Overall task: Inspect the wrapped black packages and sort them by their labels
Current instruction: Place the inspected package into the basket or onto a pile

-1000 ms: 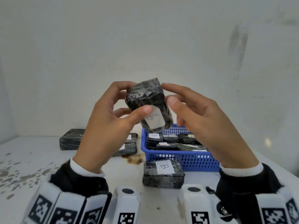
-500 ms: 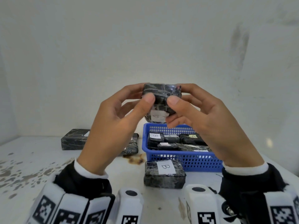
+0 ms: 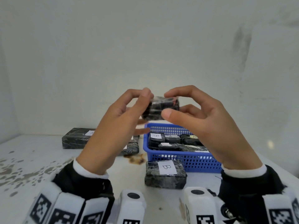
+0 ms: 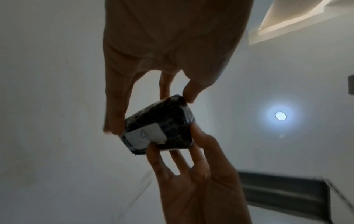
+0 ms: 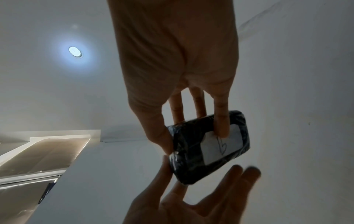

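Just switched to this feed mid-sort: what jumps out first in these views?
Both hands, left hand and right hand, hold a small wrapped black package up in front of the wall, pinched at its edges; its white label faces away from the head camera. Below sits a blue basket with more labelled packages, and a package marked B lies on the table in front of it.
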Motion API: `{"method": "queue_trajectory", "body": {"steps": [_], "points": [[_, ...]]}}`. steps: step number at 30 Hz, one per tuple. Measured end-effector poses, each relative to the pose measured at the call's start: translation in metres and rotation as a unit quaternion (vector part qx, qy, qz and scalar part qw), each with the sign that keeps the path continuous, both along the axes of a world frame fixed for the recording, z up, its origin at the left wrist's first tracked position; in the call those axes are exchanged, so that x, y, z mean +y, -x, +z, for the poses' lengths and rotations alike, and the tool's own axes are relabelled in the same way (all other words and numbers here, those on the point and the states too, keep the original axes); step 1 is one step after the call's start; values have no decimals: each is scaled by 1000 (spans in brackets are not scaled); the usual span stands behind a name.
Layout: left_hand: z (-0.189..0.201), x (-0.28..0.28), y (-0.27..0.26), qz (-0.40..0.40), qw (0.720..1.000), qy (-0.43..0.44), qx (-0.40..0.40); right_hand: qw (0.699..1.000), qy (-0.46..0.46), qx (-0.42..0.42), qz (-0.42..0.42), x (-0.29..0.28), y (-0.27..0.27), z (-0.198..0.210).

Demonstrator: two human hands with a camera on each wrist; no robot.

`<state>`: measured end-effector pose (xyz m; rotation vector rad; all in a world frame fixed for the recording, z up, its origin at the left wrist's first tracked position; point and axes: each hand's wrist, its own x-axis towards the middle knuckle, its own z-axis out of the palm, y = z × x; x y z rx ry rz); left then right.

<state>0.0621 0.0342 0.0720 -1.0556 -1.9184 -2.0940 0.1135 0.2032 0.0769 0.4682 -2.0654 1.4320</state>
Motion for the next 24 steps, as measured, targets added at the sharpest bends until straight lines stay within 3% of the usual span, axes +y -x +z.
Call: {"method": "queue_trajectory", "body": {"steps": [4, 12, 24], "points": [[3, -7, 2, -62, 996, -34, -51, 1000, -19, 4, 12, -1, 3, 0], [0, -4, 4, -17, 998, -52, -33, 1000, -9, 9, 8, -1, 3, -1], [-1, -4, 5, 42, 999, -3, 22, 1000, -4, -6, -27, 0, 5, 1]]}}
